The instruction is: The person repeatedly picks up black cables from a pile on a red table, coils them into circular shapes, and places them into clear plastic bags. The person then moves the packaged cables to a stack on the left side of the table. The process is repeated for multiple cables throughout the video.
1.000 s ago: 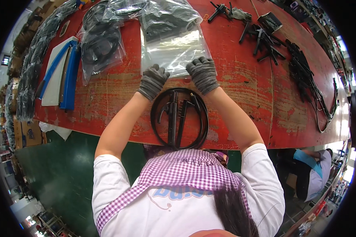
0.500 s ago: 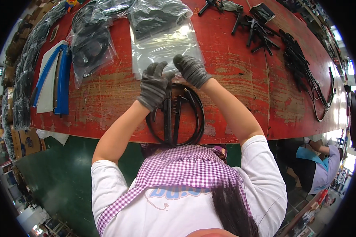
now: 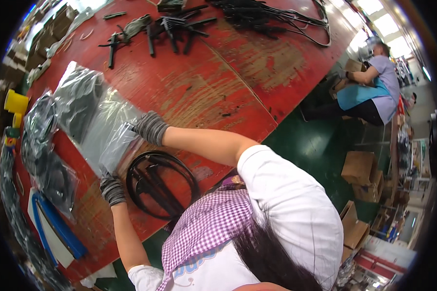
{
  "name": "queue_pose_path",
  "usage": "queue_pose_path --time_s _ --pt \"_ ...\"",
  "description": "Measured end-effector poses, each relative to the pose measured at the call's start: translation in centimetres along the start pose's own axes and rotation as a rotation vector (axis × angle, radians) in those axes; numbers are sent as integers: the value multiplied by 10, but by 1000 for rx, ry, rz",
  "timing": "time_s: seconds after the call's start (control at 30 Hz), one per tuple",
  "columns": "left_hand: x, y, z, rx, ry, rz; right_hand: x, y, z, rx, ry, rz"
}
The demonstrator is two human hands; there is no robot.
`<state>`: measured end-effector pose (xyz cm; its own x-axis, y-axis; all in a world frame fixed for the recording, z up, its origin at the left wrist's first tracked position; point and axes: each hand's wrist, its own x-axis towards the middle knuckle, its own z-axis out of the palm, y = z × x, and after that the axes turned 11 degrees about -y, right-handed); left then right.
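Note:
A clear flat plastic bag lies on the red table, its near edge between my two gloved hands. My left hand, in a grey striped glove, pinches the near left corner of that bag. At the opposite corner my right hand, gloved alike, is closed on the bag's edge with its fingertips partly hidden. Just below the hands rests a coiled black cable with black bar-shaped parts inside the loop. Dark items in clear wrapping adjoin the bag's far end.
Bagged black cables and a blue-and-white holder stand on the left. Black stands and a cable bundle lie at the far side. Beyond the table's right edge a person sits near cardboard boxes.
My view has turned, so the table appears slanted. The hands, close together before, have spread to the two near corners of the plastic bag; the coiled cable stays on the table.

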<state>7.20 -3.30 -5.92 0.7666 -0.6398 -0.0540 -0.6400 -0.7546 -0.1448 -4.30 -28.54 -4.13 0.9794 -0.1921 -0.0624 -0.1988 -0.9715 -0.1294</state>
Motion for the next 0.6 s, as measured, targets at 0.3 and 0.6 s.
queue_pose_path --time_s 0.3,0.6 --pt "-104 -4 4 -211 -200 399 -176 -8 1 210 -245 -291" --pt "-234 36 -19 -881 -57 186 -225 -20 6 397 -316 -439"
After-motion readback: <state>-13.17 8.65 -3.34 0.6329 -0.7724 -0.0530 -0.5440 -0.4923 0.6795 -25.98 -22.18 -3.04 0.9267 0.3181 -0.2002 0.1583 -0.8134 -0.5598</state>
